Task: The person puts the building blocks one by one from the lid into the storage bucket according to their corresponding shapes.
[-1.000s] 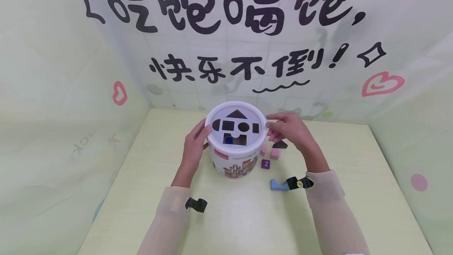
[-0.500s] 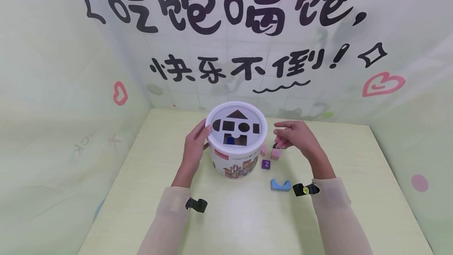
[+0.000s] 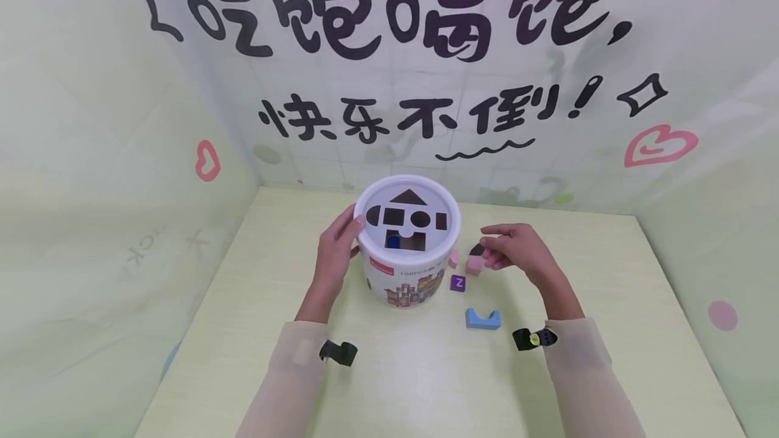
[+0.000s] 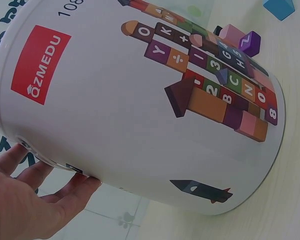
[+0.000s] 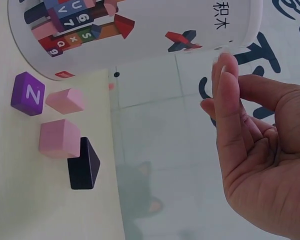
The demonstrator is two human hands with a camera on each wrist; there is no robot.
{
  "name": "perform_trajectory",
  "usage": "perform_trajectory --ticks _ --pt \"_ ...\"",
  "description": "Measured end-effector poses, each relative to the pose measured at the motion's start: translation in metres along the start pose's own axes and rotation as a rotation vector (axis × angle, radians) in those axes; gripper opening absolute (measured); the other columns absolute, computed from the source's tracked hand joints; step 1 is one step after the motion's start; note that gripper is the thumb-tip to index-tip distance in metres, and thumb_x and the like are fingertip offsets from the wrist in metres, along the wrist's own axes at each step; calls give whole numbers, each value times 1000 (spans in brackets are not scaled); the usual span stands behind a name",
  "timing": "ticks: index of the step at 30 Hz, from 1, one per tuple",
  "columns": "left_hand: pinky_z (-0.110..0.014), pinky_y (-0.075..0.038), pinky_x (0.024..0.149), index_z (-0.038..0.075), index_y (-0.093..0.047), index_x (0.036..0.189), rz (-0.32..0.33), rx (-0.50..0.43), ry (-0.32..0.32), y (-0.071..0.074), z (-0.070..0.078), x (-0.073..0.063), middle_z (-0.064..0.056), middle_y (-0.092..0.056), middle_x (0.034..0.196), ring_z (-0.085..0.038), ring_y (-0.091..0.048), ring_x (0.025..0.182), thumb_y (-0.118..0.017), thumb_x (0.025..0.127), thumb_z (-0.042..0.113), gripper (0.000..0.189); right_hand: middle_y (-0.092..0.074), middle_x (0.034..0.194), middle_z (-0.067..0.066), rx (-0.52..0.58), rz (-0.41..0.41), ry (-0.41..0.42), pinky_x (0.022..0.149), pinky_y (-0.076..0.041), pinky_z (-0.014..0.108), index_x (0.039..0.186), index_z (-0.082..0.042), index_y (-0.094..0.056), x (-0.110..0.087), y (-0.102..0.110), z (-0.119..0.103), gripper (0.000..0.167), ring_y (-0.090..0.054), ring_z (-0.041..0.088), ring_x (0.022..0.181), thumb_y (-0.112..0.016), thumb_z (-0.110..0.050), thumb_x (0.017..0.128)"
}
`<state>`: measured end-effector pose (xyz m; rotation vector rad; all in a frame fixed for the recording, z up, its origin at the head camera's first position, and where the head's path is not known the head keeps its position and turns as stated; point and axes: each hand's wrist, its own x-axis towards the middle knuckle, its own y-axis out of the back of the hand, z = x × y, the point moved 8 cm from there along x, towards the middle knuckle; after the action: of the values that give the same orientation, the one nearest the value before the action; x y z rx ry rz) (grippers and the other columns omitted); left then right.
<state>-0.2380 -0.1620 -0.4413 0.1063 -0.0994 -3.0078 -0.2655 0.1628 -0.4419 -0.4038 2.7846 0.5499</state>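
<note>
A white block bucket (image 3: 402,276) with shaped holes in its lid (image 3: 408,195) stands on the table. My left hand (image 3: 333,249) holds its left side, the thumb on the lid's rim and the other fingers against the wall, as the left wrist view shows (image 4: 35,195). Something blue (image 3: 394,242) shows through the notched hole. My right hand (image 3: 517,249) hovers to the bucket's right with loosely bent fingers and nothing in them. Below it lie a dark triangular block (image 5: 83,165) and a pink cube (image 5: 60,139), apart from the fingers in the right wrist view.
Near the bucket's right side lie a small pink block (image 5: 66,100) and a purple cube (image 3: 458,282) marked with a letter. A blue block with a curved notch (image 3: 483,320) lies closer to me. A printed cloth wall (image 3: 389,147) rises behind the table.
My right hand has left the lid's rim and moved right and toward me, over the dark block. The left hand and the bucket stay in place.
</note>
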Motion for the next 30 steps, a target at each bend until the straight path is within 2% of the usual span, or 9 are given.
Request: perform_trajectory --ticks 2,6,15,17,24,28,30 --pt "-46 -51 98 30 -50 142 2 -2 -5 0 0 0 3 -52 144 -22 -54 126 -56 97 45 48 -68 78 11 6 -3 -7 65 -61 30 132 5 -55 -1 0 6 43 -66 14 62 -62 -16 95" --pt "-46 -52 97 31 -52 140 6 -1 -17 0 2 -1 4 -54 141 -21 -55 124 -57 95 48 48 -69 80 15 8 -11 -19 64 -61 29 133 8 -53 -4 0 18 45 -66 14 62 -61 -16 96" --pt "-48 -51 98 27 -48 144 2 6 12 0 1 -1 0 -51 145 -23 -52 127 -55 99 40 47 -70 80 15 -7 -19 -78 63 -61 28 132 10 -52 -10 0 52 45 -66 14 61 -60 -16 96" --pt "-48 -51 99 24 -47 145 2 12 15 -1 5 -3 -2 -51 145 -24 -52 127 -54 100 37 47 -69 79 13 -11 -20 -82 63 -60 28 133 11 -51 -11 2 56 46 -66 13 62 -60 -16 96" --pt "-48 -49 100 18 -46 146 -4 15 1 -4 33 -21 -6 -51 145 -26 -53 127 -51 101 32 47 -69 77 9 -18 -16 -116 62 -60 27 134 10 -50 -14 5 72 46 -65 11 61 -59 -16 97" --pt "-48 -49 100 17 -47 145 -3 9 0 -4 34 -21 -7 -52 144 -25 -53 126 -51 101 31 47 -68 75 6 -10 -22 -131 62 -60 27 133 10 -51 -15 3 82 45 -64 11 60 -59 -15 96" --pt "-48 -50 99 18 -48 145 -3 8 2 -4 28 -17 -6 -52 143 -25 -53 126 -52 101 32 47 -69 75 8 -4 -20 -139 62 -60 27 132 10 -52 -16 2 87 43 -64 12 60 -59 -14 96"
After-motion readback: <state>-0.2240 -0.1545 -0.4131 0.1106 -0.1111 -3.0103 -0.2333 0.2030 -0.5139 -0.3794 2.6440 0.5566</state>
